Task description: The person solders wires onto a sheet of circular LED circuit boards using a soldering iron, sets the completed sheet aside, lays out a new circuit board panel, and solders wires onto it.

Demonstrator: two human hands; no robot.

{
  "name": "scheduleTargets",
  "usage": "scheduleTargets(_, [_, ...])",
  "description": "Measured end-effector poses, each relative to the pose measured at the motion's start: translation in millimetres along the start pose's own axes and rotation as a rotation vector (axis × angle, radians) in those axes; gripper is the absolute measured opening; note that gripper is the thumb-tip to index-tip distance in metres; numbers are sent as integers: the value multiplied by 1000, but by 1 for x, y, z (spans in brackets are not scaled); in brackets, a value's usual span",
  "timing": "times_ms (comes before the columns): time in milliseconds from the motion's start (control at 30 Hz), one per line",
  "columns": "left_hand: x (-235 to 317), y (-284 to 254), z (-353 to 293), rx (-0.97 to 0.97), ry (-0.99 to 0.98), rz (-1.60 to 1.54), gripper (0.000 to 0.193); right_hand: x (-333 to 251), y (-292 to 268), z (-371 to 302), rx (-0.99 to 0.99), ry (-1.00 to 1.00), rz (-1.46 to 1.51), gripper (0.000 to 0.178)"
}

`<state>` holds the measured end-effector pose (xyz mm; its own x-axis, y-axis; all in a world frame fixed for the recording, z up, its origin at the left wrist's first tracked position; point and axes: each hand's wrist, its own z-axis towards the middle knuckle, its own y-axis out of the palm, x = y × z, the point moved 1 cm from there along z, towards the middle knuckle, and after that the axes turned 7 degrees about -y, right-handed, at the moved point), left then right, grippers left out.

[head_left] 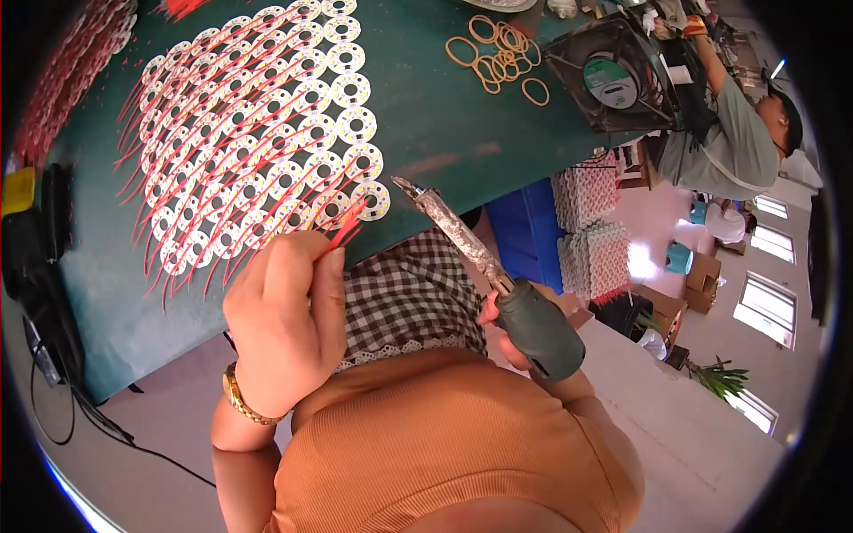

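My left hand (289,311) is closed in a pinch on short red wires (348,226), whose ends reach up to the nearest corner of a group of ring-shaped white circuit boards (381,206). Many of these boards lie in slanting rows, with thin red wires running across them. In my right hand (510,352) is a soldering iron (540,330) with a dark green handle, gripped from below and partly hiding the fingers. Its crusted metal barrel slants up and left. The tip stands just right of the corner board, apart from it.
The boards lie on a green table (426,98). Tan rubber bands (503,55) and a black fan (611,78) sit at the far right. Black cables and a dark device (35,258) stand left. Stacked boards (593,259) are beside a blue bin (526,233). Another person (724,142) works beyond.
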<state>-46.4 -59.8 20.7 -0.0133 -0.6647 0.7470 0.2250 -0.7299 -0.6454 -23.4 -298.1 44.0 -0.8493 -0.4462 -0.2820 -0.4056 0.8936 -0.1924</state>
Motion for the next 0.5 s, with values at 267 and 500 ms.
scheduleTargets(267, [-6,20,5,-112,-29,226,10,44,-21,17,-68,-1009,-512,32])
scheduleTargets(500, [-5,22,7,-110,-21,260,10,64,-11,40,155,-1222,-455,41])
